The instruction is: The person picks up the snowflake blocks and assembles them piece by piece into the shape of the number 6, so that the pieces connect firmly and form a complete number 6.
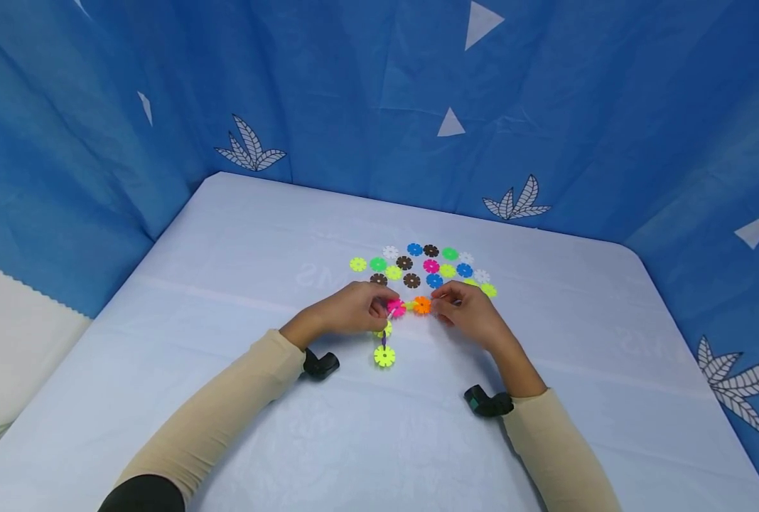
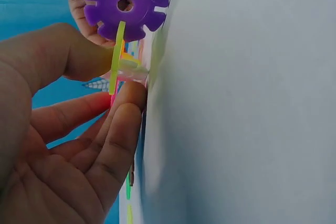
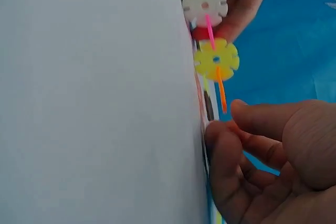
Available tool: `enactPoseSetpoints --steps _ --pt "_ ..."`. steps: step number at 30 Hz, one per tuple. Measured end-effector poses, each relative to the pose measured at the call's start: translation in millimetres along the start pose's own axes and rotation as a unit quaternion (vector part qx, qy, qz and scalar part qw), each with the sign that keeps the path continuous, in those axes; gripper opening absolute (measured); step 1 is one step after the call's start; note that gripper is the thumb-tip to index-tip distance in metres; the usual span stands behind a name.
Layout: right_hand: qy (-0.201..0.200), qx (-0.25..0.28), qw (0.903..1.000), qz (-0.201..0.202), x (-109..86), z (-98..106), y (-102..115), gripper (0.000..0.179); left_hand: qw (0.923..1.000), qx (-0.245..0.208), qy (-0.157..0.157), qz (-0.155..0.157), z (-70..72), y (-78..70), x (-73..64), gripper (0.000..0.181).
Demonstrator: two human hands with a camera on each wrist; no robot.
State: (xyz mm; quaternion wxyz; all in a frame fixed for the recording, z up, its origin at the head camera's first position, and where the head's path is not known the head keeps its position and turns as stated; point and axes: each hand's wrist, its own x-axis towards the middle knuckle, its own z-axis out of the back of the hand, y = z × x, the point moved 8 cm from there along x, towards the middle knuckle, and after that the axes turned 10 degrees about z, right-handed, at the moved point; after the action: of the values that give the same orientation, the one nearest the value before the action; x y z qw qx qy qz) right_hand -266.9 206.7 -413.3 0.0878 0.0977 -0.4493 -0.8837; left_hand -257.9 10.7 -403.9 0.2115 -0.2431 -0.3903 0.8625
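Note:
Slotted plastic discs are joined at right angles into a bent chain on the table. A yellow disc (image 1: pixel 384 356) forms its near end, followed by a purple disc (image 2: pixel 126 6), then another yellow one; further on come a white disc (image 3: pixel 205 7), a pink disc (image 1: pixel 396 308), a yellow disc (image 3: pixel 216 59) and an orange disc (image 1: pixel 421 306) at the right end. My left hand (image 1: pixel 357 307) pinches the chain near its bend, thumb against the yellow piece beyond the purple one. Beside the orange disc is my right hand (image 1: pixel 472 311), fingers loosely bent with nothing visible between them.
Loose discs in several colours lie just beyond the hands, among them a green disc (image 1: pixel 378 264), a blue disc (image 1: pixel 414 249) and a brown disc (image 1: pixel 411 281). They rest on a white-covered table (image 1: pixel 258 235). A blue curtain (image 1: pixel 354 92) hangs behind the far edge.

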Motion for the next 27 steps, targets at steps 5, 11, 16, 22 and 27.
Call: enactPoseSetpoints --steps 5,11,16,22,27 --pt "-0.059 -0.105 0.9927 -0.003 -1.6 39.0 -12.1 0.025 0.9999 0.004 -0.016 -0.004 3.2 0.6 0.4 0.048" --pt "-0.094 -0.188 0.9770 -0.040 -8.1 73.8 -35.0 0.042 0.9998 0.000 -0.019 0.001 4.7 3.0 1.3 0.050" --pt "-0.075 -0.219 0.9720 -0.042 -6.6 78.2 -45.1 0.048 0.9997 0.000 -0.023 0.001 5.9 4.2 1.3 0.050" --pt "-0.070 -0.226 0.9716 -0.013 -3.9 77.6 -44.5 0.036 0.9997 0.007 -0.024 -0.001 6.1 5.3 1.1 0.049" --pt "-0.063 -0.199 0.9780 -0.005 -4.4 76.6 -41.5 0.027 0.9997 0.010 -0.024 -0.001 5.8 4.6 0.7 0.048"
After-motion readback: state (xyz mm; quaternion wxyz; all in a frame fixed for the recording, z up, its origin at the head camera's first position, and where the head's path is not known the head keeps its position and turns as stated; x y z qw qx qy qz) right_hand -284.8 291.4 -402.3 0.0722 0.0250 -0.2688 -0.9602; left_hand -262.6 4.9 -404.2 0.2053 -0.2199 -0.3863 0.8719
